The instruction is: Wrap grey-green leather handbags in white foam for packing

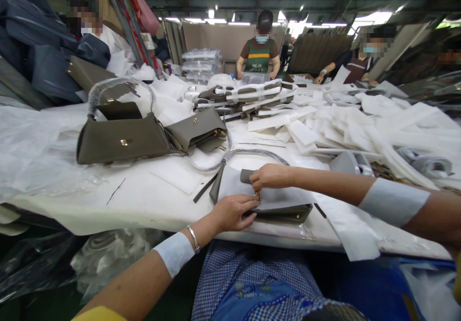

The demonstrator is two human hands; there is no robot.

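Note:
An olive-grey handbag point(284, 214) lies on the table in front of me. White tissue paper point(230, 186) covers much of it, and its wrapped handle point(257, 152) arches away from me. My left hand point(234, 210) is closed on the near edge of the bag, thumb below and fingers on top. Just beyond, my right hand point(272, 177) pinches at a small gold-coloured metal fitting point(257, 195), beside a short olive-grey flap point(246, 176). The fingertips of both hands meet at the fitting and partly hide it.
Two similar handbags, one upright point(122, 141) and one tilted point(197, 128), are at the left. Farther back lie stacked bag pieces point(252, 96); loose white sheets point(338, 124) spread to the right. A co-worker point(260, 54) stands across the table. The table edge is close to me.

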